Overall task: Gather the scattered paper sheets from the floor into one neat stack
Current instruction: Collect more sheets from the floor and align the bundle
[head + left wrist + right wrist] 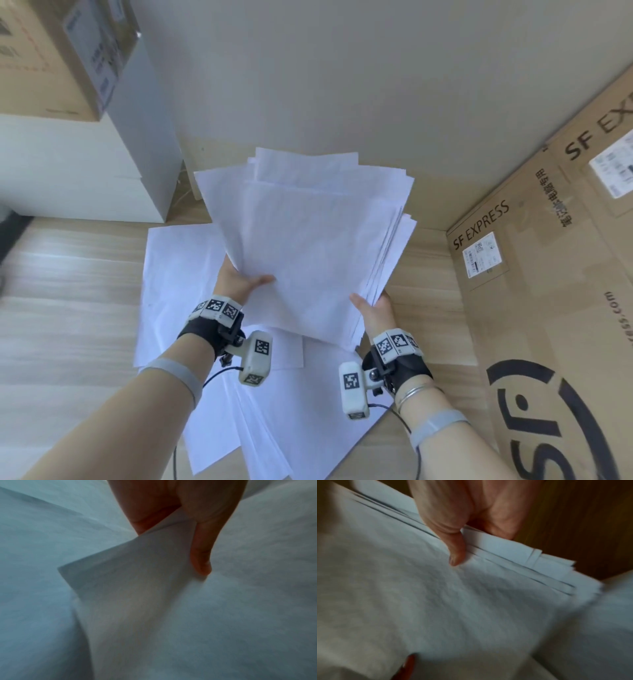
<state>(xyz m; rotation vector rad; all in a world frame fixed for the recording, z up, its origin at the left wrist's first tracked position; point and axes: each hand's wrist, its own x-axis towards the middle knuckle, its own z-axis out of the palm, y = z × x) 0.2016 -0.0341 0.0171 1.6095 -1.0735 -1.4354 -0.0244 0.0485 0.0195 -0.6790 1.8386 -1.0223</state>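
Note:
An uneven bundle of white paper sheets (308, 240) is held up above the floor, its edges fanned out at the top and right. My left hand (245, 279) grips the bundle's lower left side, thumb on top, fingers hidden beneath. My right hand (371, 308) pinches its lower right corner the same way. In the left wrist view the thumb (202, 555) presses on the paper (137, 588). The right wrist view has my thumb (456, 553) lying on the layered sheet edges (522, 566). Several more loose sheets (178, 291) lie overlapping on the wooden floor (68, 308) under the bundle.
A big SF Express cardboard box (548, 308) stands close on the right. A white cabinet (85, 171) with a cardboard box (51, 51) on top is at the back left. A pale wall (342, 85) rises behind the sheets.

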